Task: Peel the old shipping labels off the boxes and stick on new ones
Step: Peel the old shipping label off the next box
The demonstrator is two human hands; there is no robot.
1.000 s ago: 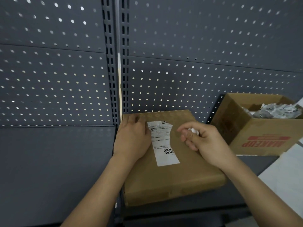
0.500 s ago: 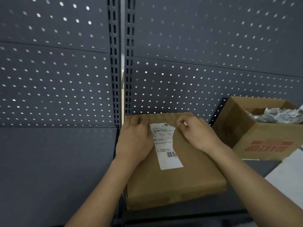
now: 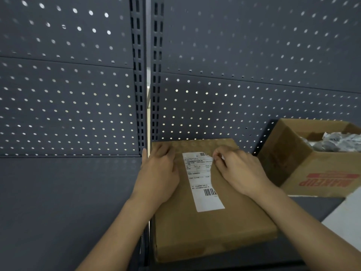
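Now, my left hand (image 3: 158, 173) lies flat on the box (image 3: 214, 231) at lower centre, fingers straight; my right hand (image 3: 242, 169) pinches the label (image 3: 203, 184) at its upper right corner.

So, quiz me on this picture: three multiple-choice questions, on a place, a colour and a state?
1. Where does the left hand rest? A) on the flat box B) on the floor C) on the wall
2. What colour is the print on the open box? A) blue B) red C) green
3. The label is: A) gone B) crumpled C) mostly stuck down
Answers: 1 A, palm beside the label; 2 B, red letters on its side; 3 C, only the corner by the right hand is torn.
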